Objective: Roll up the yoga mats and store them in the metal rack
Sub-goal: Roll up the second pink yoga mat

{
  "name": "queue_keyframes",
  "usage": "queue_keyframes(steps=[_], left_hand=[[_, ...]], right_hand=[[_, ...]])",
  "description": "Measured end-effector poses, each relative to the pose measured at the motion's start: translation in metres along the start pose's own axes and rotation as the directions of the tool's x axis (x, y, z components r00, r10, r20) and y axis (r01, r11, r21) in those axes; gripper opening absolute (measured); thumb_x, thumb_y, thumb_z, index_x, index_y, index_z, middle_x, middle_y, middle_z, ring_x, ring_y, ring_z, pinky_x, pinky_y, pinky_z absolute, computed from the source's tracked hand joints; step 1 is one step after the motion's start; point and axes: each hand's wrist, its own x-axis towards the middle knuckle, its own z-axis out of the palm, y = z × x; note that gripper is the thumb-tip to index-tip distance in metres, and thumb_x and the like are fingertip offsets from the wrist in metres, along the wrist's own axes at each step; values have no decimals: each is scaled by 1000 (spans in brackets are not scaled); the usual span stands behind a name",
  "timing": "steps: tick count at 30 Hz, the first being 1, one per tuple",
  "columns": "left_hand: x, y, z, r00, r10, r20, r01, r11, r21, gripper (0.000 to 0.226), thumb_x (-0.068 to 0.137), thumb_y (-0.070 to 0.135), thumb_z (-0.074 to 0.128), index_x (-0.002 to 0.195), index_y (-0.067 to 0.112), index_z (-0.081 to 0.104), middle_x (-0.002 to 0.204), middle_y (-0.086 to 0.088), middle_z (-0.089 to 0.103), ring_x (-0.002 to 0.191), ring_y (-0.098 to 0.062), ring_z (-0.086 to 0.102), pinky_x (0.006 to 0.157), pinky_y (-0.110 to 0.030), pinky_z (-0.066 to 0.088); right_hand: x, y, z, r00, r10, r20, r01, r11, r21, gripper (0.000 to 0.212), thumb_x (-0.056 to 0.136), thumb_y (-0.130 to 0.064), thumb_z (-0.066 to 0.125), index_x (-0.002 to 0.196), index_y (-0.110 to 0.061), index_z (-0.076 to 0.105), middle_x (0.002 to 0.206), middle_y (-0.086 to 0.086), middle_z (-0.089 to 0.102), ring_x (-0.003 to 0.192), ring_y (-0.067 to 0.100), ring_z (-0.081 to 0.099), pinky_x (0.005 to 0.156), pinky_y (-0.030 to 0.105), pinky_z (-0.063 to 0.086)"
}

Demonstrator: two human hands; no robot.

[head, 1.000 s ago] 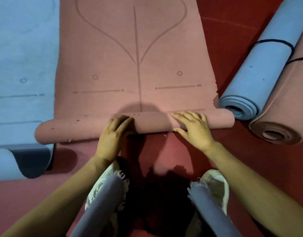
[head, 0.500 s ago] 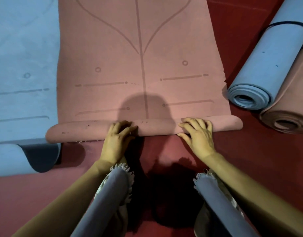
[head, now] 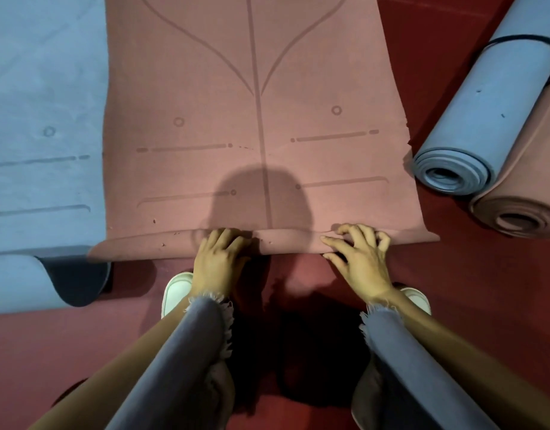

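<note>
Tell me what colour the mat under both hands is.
The mat is dusty pink with darker line markings, shown in the head view.

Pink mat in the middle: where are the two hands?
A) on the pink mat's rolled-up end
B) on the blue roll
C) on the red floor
A: the left hand and right hand both rest on the rolled near end of the pink mat.
</note>
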Motion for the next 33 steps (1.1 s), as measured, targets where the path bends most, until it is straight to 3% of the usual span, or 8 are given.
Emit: queue_keyframes(steps=[4,8,12,17,19,26,29,33], left_hand=[[-6,1,-1,999,-19,31,19,1000,11,28,69,30,60,89,14,72,82,-4,67,82,-19,46,70,-28,33],[2,-3,-14,956,-213,203,247,956,-161,36,60,14,84,95,14,74,90,-6,69,83,-31,61,73,-31,44],[4,-8,-22,924,-267,273,347,886,-308,33,62,24,82,94,19,74,94,3,71,89,-19,65,80,-32,50],[16,-14,-22,820,-413,395,560,718,-412,23,70,18,83,74,37,71,78,10,73,65,-2,65,61,-27,54],[23,-16,-22,847,-412,337,526,745,-410,25,68,20,84,78,36,68,84,8,73,71,10,60,68,-16,48],[35,-19,-13,949,-294,111,309,939,-152,13,72,28,76,80,18,76,85,0,61,81,-26,56,69,-38,43],[27,-21,-7,999,-45,-1,44,989,138,30,78,39,52,76,20,75,79,-6,61,79,-26,43,65,-36,29],[19,-25,-8,994,107,-6,-103,972,211,33,85,35,46,89,19,74,85,-3,63,80,-21,42,68,-33,27]], right_hand=[[-7,-3,0,999,33,29,-34,999,5,31,79,-45,50,95,-30,73,102,-7,65,104,16,45,82,36,22],[-7,-2,-2,988,116,102,-128,984,124,32,79,-48,50,99,-32,70,97,-10,61,97,11,45,78,31,16],[-3,4,-2,985,129,113,-151,966,210,36,75,-53,51,98,-32,71,94,-10,62,95,8,45,75,27,15],[16,12,-6,942,185,279,-261,928,265,23,80,-36,69,102,-31,72,102,-5,60,109,19,47,88,38,23],[23,10,-8,914,217,342,-305,924,229,22,85,-37,64,106,-33,70,103,-6,53,113,18,41,90,37,22],[52,-1,-11,851,413,325,-487,851,195,21,79,-34,71,90,-31,54,93,-10,52,109,19,43,86,37,24],[57,-11,-8,919,345,189,-363,929,71,16,77,-29,72,88,-31,61,99,-6,56,108,21,41,88,37,22],[44,-11,3,987,152,41,-153,988,0,12,76,-23,69,86,-23,73,90,-1,60,90,24,45,80,36,27]])
